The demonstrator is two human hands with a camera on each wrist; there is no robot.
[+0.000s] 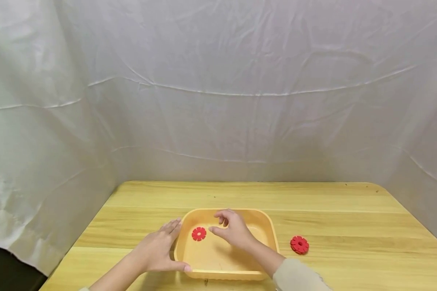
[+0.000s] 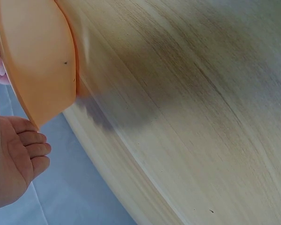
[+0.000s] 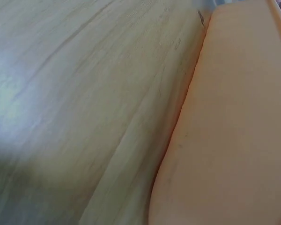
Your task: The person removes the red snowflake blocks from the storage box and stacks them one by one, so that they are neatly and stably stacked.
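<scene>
An orange-yellow plastic basin (image 1: 222, 274) sits near the front edge of the wooden table. At its left end, my left hand (image 1: 156, 250) grips the side, thumb over the near rim and fingers along the outer wall; in the left wrist view its fingers (image 2: 37, 150) touch the basin's corner. My right hand (image 1: 233, 230) hovers over the basin's inside with thumb and index finger apart and nothing between them. Just left of those fingertips, a red notched plastic disc (image 1: 198, 234) lies flat on the basin floor. The right wrist view shows only the basin's outer wall (image 3: 229, 117) and tabletop.
Right of the basin, several red notched discs (image 1: 299, 245) lie in a small pile on the wooden table (image 1: 349, 218). Grey-white cloth (image 1: 240, 121) hangs behind the table and at both sides.
</scene>
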